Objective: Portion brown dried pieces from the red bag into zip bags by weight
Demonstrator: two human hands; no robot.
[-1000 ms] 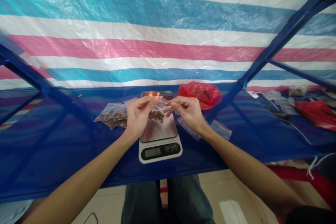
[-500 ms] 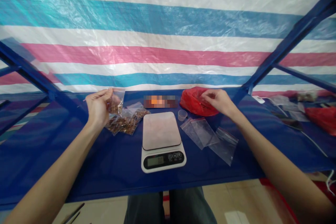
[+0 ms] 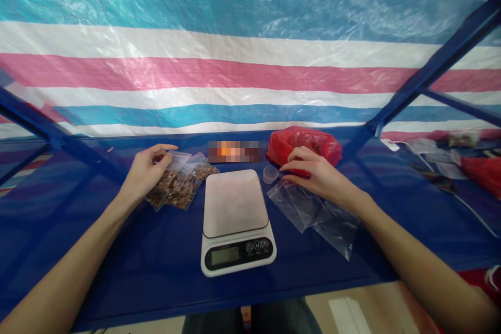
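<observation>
My left hand (image 3: 151, 171) is at the left edge of a pile of clear zip bags filled with small brown pieces (image 3: 175, 186). Its thumb and forefinger are apart beside the top of the uppermost bag. Over the flat, unfilled zip bags (image 3: 299, 206) hovers my right hand (image 3: 319, 173), fingers apart and nothing visible in them. Just left of its fingertips stands a small clear cup (image 3: 270, 174). Behind that hand lies a red plastic bag (image 3: 282, 145), its mouth showing brown contents. Between the hands sits a white kitchen scale (image 3: 236, 203) with a bare pan.
A blurred-out flat object (image 3: 235, 151) lies behind the scale. Blue metal frame bars (image 3: 407, 94) slant at both sides, and a striped plastic sheet (image 3: 219, 78) hangs at the back. On the right are another red bag (image 3: 483, 169) and a cable.
The filled bag my left hand held up is now down on the pile, and its fingers have parted. My right hand has come from the red bag towards the unfilled bags.
</observation>
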